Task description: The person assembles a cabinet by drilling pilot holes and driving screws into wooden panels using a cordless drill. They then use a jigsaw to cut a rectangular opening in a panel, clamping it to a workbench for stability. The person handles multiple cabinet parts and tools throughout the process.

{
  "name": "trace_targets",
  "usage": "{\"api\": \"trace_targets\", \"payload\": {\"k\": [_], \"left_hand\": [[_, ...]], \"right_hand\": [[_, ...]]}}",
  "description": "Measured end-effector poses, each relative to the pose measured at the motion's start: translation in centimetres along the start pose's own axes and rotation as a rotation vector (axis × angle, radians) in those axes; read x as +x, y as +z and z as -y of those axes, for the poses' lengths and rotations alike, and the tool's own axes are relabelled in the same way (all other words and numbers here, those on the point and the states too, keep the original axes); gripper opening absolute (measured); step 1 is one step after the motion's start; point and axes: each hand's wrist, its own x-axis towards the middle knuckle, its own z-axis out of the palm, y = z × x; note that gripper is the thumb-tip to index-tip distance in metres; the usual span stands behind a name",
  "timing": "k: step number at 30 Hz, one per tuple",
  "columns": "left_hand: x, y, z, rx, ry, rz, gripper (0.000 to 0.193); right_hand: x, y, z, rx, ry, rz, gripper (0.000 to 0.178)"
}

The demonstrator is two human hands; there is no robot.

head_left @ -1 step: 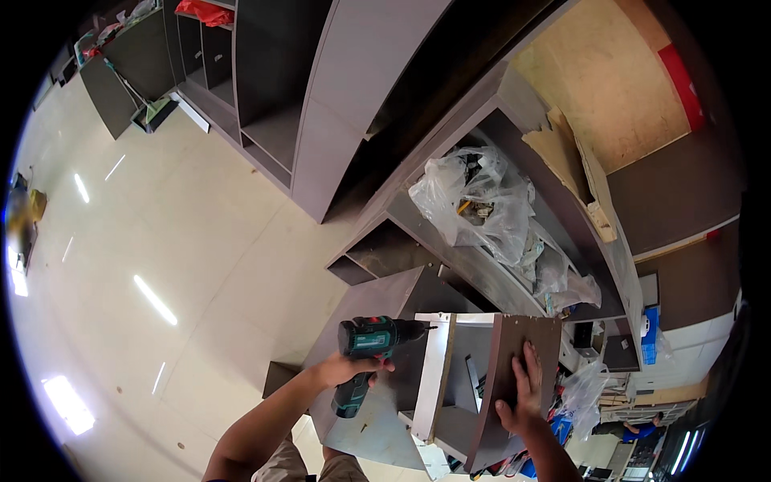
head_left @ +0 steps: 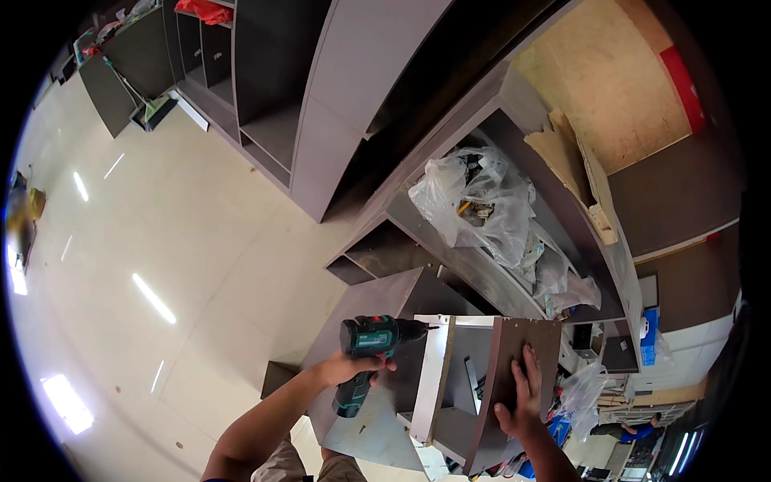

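My left hand grips a green and black cordless drill by its handle, fingers near the red trigger. The drill lies level, its bit pointing right at the upper end of a white strip on a small box-shaped cabinet piece. From this view I cannot tell how deep the bit sits. My right hand rests with spread fingers on the dark brown panel forming the right side of that piece. Between strip and panel shows a grey inner space with a thin metal-looking part.
Beyond the piece stands a grey cabinet with clear plastic bags on it. Torn cardboard leans at the right. A tall shelf unit and a broom with dustpan are at the upper left. A person is far right.
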Motion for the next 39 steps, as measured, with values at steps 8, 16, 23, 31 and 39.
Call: {"api": "trace_targets", "payload": {"k": [8, 16, 23, 31, 39], "left_hand": [[3.7, -0.9, -0.5, -0.114, 0.008, 0.041, 0.022], [4.2, -1.8, -0.6, -0.181, -0.051, 0.028, 0.033], [4.2, -2.5, -0.5, -0.179, -0.052, 0.044, 0.03], [4.2, -2.8, -0.1, -0.245, -0.078, 0.068, 0.03], [4.4, -3.2, -0.2, -0.22, -0.118, 0.061, 0.031]], "right_hand": [[0.4, 1.0, -0.7, 0.063, -0.025, -0.024, 0.078], [0.3, 0.5, -1.3, 0.066, -0.009, 0.042, 0.08], [0.4, 0.4, -1.1, 0.071, -0.002, 0.046, 0.081], [-0.2, 0.5, -1.4, 0.08, 0.018, 0.054, 0.084], [0.2, 0.6, -1.6, 0.066, 0.006, 0.057, 0.082]]}}
